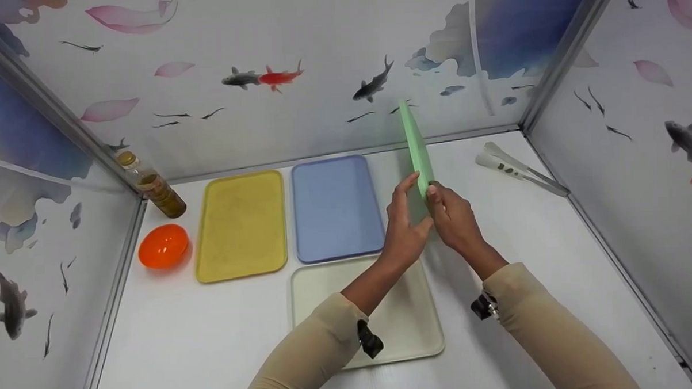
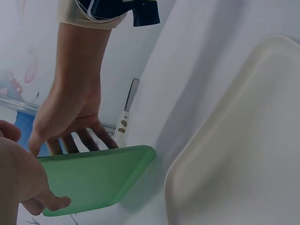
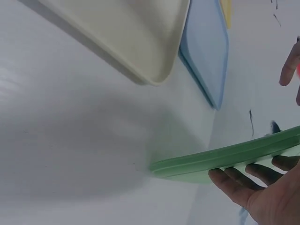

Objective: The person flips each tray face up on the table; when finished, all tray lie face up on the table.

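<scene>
A light green tray is held up on its edge above the back right of the table. My right hand grips its near end, the thumb on the rim and the fingers spread along the far face, as the right wrist view shows of the green tray. On the other side my left hand reaches to the tray with extended fingers; a fingertip lies at its face. Below the hands is a cream tray, partly hidden by the left forearm. A blue tray lies just behind it.
Left of the blue tray lies a yellow tray. An orange bowl and an oil bottle with a yellow cap stand at the far left. White-handled tongs lie at the back right. Printed walls enclose the table's back and sides.
</scene>
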